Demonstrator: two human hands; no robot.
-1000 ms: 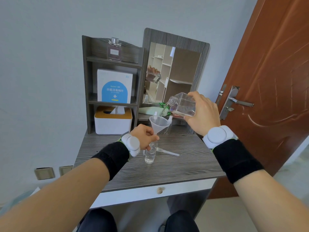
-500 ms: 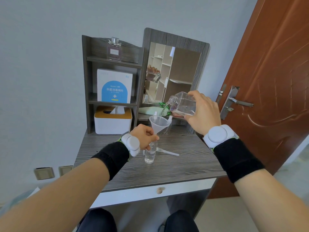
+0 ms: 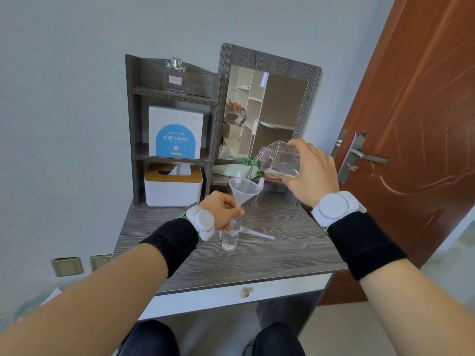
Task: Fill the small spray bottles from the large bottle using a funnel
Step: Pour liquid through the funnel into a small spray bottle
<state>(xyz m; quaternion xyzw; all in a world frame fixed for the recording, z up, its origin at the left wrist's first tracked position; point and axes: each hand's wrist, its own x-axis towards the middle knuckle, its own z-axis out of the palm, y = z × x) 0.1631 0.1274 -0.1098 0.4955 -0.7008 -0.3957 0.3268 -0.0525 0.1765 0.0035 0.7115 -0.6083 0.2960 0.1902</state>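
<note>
Right hand (image 3: 309,173) wraps tilted large bottle (image 3: 279,160); left hand (image 3: 221,210) pinches funnel (image 3: 244,190) atop small bottle (image 3: 230,237).

One funnel (image 3: 244,190), one large bottle (image 3: 280,160), one small spray bottle (image 3: 230,236) and one loose spray head (image 3: 254,232) are counted. Two white caps (image 3: 239,173) are seen behind. One perfume bottle (image 3: 175,77), one white carton (image 3: 176,134) and one tissue box (image 3: 172,185) are noted. Two hands are recorded: left hand (image 3: 222,210), right hand (image 3: 312,173)
</note>
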